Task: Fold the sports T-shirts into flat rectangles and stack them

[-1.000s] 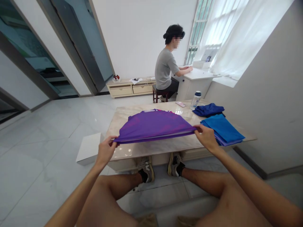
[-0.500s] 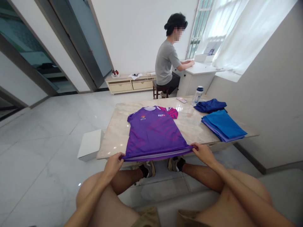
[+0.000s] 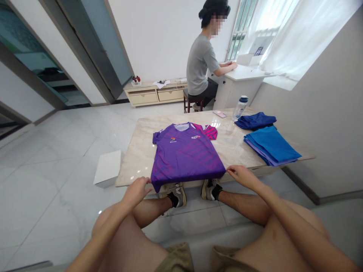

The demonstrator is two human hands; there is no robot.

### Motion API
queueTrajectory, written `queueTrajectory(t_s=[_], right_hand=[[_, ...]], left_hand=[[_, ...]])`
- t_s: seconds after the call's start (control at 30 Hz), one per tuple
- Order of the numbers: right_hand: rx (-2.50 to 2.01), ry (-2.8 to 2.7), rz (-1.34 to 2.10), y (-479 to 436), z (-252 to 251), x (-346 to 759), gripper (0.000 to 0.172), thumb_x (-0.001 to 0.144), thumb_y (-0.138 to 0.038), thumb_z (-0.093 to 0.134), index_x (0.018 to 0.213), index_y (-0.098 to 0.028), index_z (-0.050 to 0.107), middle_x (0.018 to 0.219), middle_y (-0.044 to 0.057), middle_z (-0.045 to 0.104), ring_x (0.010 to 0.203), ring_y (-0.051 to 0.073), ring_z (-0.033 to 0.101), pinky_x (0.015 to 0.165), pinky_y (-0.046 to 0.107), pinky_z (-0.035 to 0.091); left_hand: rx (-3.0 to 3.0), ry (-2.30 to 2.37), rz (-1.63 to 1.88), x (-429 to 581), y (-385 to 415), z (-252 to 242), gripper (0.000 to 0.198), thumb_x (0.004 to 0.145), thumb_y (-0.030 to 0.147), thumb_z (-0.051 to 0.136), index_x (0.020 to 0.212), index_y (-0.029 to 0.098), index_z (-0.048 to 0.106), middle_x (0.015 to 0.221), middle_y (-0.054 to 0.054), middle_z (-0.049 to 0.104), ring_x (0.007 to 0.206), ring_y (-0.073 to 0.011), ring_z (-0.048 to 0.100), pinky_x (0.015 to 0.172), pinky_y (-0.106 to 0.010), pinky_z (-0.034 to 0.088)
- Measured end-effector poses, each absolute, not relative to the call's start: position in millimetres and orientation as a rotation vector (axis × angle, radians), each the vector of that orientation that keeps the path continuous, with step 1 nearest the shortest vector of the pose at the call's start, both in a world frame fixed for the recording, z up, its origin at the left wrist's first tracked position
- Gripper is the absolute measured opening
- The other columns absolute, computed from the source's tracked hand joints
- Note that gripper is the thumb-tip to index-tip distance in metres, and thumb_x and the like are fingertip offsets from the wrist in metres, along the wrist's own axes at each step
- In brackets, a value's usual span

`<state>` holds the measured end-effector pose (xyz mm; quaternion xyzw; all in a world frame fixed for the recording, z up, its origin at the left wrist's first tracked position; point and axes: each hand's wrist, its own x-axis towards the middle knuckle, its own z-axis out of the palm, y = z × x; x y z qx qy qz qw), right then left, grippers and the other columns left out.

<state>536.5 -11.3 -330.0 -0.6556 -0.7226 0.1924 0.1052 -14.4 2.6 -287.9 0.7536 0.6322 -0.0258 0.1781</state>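
A purple jersey (image 3: 185, 156) with a pink right sleeve lies flat, front up, on the marble table (image 3: 136, 158). Its hem hangs slightly over the near edge. My left hand (image 3: 137, 192) is at the hem's left corner, its fingers curled on the cloth. At the right corner, my right hand (image 3: 240, 175) pinches the hem with its fingertips. Both hands hover just off the table's near edge, above my knees and shoes.
A stack of folded blue cloth (image 3: 270, 145) and a crumpled dark blue garment (image 3: 255, 121) lie at the table's right. A water bottle (image 3: 240, 107) and a pink phone (image 3: 219, 113) are at the far edge. On the floor at left lies a white box (image 3: 107, 173). Another person (image 3: 202, 64) sits at a white desk beyond.
The jersey was held up and stretched above the table. My hands drew it toward me and lowered it, and it now lies flat with the hem at the near edge.
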Motion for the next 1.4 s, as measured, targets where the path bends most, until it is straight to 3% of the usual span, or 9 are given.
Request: queueTrajectory(t_s=[0.2,0.37,0.57,0.77,0.97,1.1,1.2,1.4], right_hand=[[-2.149,-2.043,0.436,32,-332,490,0.022,0.104,-0.026,0.059,0.118,-0.019,0.076,0.119,0.012,0.081,0.112,0.028,0.075,0.09,0.032,0.052],[-2.387,-1.831,0.345,40,-355,487,0.036,0.11,-0.04,0.055,0.135,-0.015,0.064,0.125,0.019,0.077,0.113,0.033,0.075,0.082,0.036,0.052],[-2.386,-1.884,0.388,46,-366,503,0.023,0.112,-0.036,0.053,0.115,-0.019,0.068,0.11,0.014,0.079,0.103,0.029,0.076,0.077,0.034,0.047],[-2.435,-1.956,0.385,33,-361,506,0.023,0.112,-0.034,0.051,0.106,-0.02,0.067,0.103,0.012,0.079,0.096,0.027,0.075,0.07,0.032,0.04],[-2.404,-2.074,0.574,15,-358,528,0.017,0.104,-0.034,0.063,0.093,-0.023,0.071,0.093,0.009,0.078,0.091,0.028,0.076,0.069,0.032,0.042],[-2.118,-2.067,0.384,43,-352,502,0.016,0.105,-0.03,0.058,0.111,-0.021,0.07,0.105,0.011,0.078,0.099,0.026,0.075,0.081,0.033,0.049],[-1.906,-2.173,0.288,76,-348,460,0.014,0.105,-0.026,0.055,0.11,-0.02,0.067,0.111,0.011,0.077,0.104,0.025,0.073,0.088,0.032,0.049],[-2.028,-2.242,0.164,124,-360,406,0.028,0.112,-0.034,0.05,0.093,-0.022,0.065,0.096,0.009,0.078,0.09,0.023,0.073,0.07,0.031,0.038]], left_hand=[[2.139,1.887,-0.081,11,45,-292,0.021,0.101,0.031,0.066,0.118,0.022,0.074,0.121,-0.013,0.08,0.118,-0.0317,0.074,0.096,-0.037,0.053],[2.083,1.995,-0.095,14,65,-306,0.026,0.106,0.038,0.063,0.12,0.019,0.071,0.116,-0.015,0.08,0.11,-0.0306,0.076,0.088,-0.035,0.053],[2.052,1.994,-0.117,17,72,-312,0.021,0.106,0.038,0.062,0.105,0.022,0.076,0.111,-0.011,0.081,0.109,-0.0306,0.076,0.085,-0.034,0.053],[2.041,1.992,-0.228,19,59,-310,0.025,0.107,0.032,0.057,0.104,0.022,0.079,0.111,-0.012,0.082,0.108,-0.0306,0.078,0.087,-0.035,0.054],[2.017,1.81,-0.292,1,48,-307,0.019,0.099,0.038,0.071,0.091,0.025,0.081,0.099,-0.009,0.083,0.101,-0.0299,0.079,0.082,-0.034,0.053],[2.036,1.879,0.035,-2,95,-306,0.018,0.1,0.033,0.067,0.109,0.023,0.079,0.106,-0.009,0.083,0.105,-0.0288,0.077,0.085,-0.034,0.054],[2.052,1.929,0.232,-2,144,-308,0.027,0.1,0.026,0.064,0.125,0.02,0.072,0.115,-0.011,0.081,0.111,-0.028,0.076,0.095,-0.036,0.056],[2.052,2.036,0.333,-11,230,-321,0.035,0.102,0.025,0.057,0.135,0.014,0.064,0.137,-0.021,0.07,0.131,-0.033,0.067,0.112,-0.044,0.052]])
